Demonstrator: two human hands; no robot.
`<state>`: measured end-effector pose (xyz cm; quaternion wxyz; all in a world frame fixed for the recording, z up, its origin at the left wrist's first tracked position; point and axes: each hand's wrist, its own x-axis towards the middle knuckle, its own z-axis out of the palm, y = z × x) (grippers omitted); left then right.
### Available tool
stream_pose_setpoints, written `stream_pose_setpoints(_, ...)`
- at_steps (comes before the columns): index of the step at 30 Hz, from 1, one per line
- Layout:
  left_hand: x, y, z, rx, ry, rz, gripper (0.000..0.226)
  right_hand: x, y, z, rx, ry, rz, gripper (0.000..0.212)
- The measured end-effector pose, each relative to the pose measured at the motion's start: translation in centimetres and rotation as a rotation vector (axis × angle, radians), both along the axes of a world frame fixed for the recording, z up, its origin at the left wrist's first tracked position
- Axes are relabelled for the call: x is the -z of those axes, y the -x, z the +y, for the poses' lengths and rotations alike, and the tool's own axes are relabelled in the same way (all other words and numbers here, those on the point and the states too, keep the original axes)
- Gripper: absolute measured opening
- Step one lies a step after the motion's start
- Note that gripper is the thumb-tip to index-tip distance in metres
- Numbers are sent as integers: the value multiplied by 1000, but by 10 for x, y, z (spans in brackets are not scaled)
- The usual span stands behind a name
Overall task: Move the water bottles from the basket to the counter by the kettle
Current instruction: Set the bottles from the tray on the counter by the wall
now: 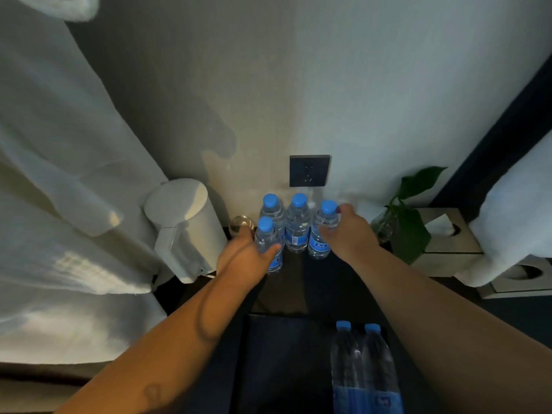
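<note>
Four clear plastic blue-capped water bottles [297, 222] stand on the dark worktop [295, 282], just right of the white plastic kettle [185, 225]. The left hand [242, 255] grips the nearest bottle [266, 237]. The right hand [348, 231] grips the rightmost bottle [324, 234]. Two more bottles [363, 369] stand in the near dark basket [277, 354].

A dark wall socket [309, 170] sits left of a leafy plant [413, 228] and tissue box [448, 259].

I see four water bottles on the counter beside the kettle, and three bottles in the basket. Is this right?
Not quite: the head view shows two bottles in the basket, not three. Four water bottles do stand on the counter beside the kettle.
</note>
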<state>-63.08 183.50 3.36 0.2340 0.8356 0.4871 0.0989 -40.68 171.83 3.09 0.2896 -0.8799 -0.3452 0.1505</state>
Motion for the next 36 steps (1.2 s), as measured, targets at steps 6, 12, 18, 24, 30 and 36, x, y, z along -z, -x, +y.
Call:
stream_pose_setpoints(6, 43, 17, -46, 134, 160, 215, 37, 56, 16, -56, -33, 345, 63, 32)
stream_pose_setpoints(12, 68, 7, -97, 357, 241, 246, 42, 85, 18, -111, 6, 582, 108, 29)
stream_pose_setpoints(18, 80, -36, -147, 432, 361, 310, 56, 90, 24, -154, 84, 753, 184, 38)
stream_pose_setpoints(24, 95, -60, -173, 308, 432, 334, 55, 89, 39, -164, 57, 772, 226, 50)
stream_pose_setpoints(30, 97, -63, -170, 219, 550, 232, 33, 83, 34, -164, -33, 618, 367, 37)
stream_pose_setpoints(36, 68, -53, -150, 291, 555, 134, 38, 55, 26, -165, -149, 457, 396, 34)
